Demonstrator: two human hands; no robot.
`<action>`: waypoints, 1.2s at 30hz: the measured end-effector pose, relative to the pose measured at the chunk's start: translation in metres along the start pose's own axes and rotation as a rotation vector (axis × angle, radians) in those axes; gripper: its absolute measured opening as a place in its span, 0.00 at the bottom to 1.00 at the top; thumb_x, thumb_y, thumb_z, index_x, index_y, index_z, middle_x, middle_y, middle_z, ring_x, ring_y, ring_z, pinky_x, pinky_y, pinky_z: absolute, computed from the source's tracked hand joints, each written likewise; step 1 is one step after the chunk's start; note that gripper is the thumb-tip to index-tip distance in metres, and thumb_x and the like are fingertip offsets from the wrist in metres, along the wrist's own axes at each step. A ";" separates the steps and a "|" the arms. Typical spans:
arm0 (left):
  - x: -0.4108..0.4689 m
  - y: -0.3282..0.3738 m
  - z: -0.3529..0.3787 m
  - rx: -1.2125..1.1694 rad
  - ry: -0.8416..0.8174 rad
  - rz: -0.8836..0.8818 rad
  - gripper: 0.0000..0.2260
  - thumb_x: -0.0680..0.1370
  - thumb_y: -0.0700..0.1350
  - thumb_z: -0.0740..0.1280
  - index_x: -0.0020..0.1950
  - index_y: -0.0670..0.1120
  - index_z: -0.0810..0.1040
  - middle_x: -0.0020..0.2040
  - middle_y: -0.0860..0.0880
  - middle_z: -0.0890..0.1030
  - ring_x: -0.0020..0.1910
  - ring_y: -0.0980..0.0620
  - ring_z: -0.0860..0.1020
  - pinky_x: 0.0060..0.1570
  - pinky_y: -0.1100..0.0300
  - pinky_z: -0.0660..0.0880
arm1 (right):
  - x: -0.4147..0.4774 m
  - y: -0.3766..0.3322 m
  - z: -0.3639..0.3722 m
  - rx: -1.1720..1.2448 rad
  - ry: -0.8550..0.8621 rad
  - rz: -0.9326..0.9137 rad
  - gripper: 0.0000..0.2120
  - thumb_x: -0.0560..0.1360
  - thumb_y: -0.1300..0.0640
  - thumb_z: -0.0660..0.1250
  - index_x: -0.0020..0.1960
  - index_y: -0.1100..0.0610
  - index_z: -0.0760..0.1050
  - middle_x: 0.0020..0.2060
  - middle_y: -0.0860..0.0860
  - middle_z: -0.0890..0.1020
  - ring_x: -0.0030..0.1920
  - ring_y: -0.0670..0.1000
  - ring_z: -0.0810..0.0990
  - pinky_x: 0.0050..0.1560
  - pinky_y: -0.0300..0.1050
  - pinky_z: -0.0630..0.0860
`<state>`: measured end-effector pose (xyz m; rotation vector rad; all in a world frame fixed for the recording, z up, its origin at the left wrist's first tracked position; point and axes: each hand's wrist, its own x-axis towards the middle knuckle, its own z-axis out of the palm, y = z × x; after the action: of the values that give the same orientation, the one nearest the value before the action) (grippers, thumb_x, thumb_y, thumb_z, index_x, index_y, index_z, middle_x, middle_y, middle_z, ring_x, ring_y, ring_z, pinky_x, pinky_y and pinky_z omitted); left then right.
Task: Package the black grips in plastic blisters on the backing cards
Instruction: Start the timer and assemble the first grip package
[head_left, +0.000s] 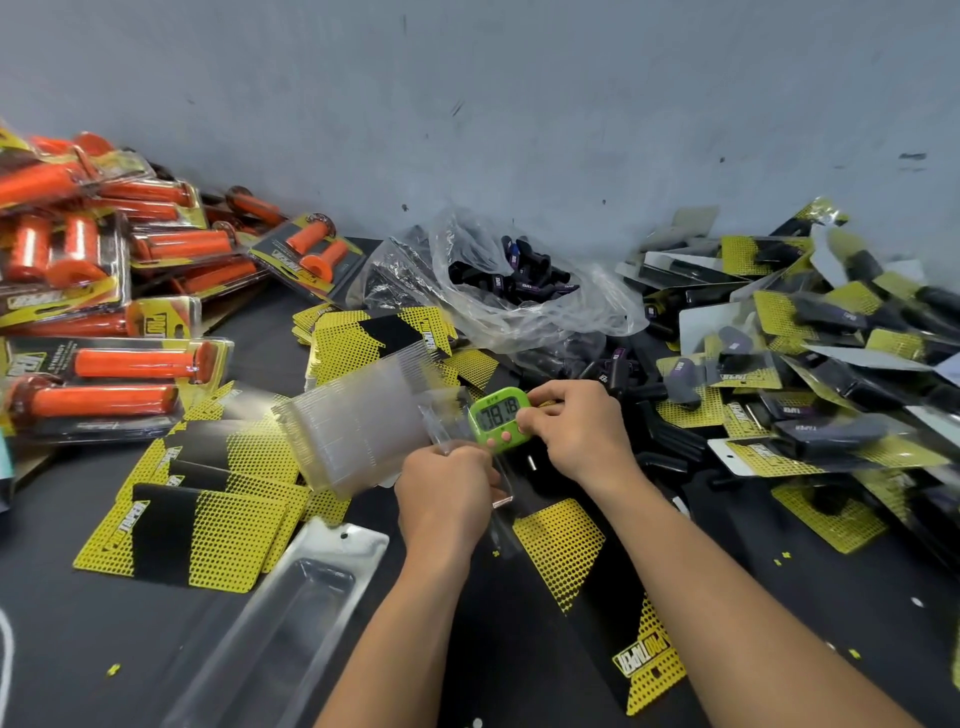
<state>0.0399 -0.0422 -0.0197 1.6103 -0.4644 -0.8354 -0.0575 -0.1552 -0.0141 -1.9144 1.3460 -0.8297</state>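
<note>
My left hand (447, 488) grips a clear plastic blister (501, 493) at the end of a stack of clear blisters (363, 426) lying on its side. My right hand (576, 426) pinches a small green digital timer (498, 418) just above the left hand. A yellow and black backing card (597, 582) lies flat in front of me, under my forearms. Another clear blister (291, 618) lies at the lower left. Loose black grips (519, 280) fill an open plastic bag at the back; more lie scattered beside it.
Packaged orange grips (104, 291) are heaped at the left. Packaged black grips (810, 353) pile up at the right. Stacks of backing cards (208, 519) lie at the left and centre (374, 338). A grey wall (519, 104) closes the back of the dark table (779, 597).
</note>
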 end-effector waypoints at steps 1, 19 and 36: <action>-0.001 0.000 0.001 0.008 0.001 0.002 0.15 0.60 0.46 0.64 0.36 0.63 0.85 0.32 0.48 0.86 0.37 0.42 0.86 0.53 0.37 0.82 | -0.002 0.000 0.001 -0.005 0.007 -0.015 0.12 0.73 0.53 0.78 0.56 0.52 0.85 0.45 0.48 0.88 0.48 0.48 0.86 0.58 0.48 0.81; -0.014 0.009 -0.004 0.108 0.087 -0.006 0.12 0.62 0.48 0.63 0.38 0.52 0.85 0.32 0.53 0.85 0.40 0.45 0.86 0.54 0.44 0.80 | -0.069 -0.009 -0.026 -0.495 0.123 -0.286 0.10 0.80 0.53 0.66 0.59 0.45 0.81 0.50 0.49 0.82 0.50 0.51 0.71 0.51 0.46 0.69; -0.017 0.008 -0.001 0.107 0.111 0.036 0.15 0.62 0.50 0.64 0.46 0.58 0.83 0.33 0.54 0.85 0.37 0.48 0.85 0.53 0.44 0.80 | -0.115 -0.003 -0.034 -0.693 -0.144 -0.187 0.17 0.80 0.36 0.60 0.61 0.44 0.74 0.49 0.44 0.78 0.46 0.49 0.65 0.51 0.46 0.62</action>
<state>0.0308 -0.0314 -0.0072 1.7319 -0.4642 -0.6996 -0.1143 -0.0499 -0.0071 -2.6003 1.5014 -0.3012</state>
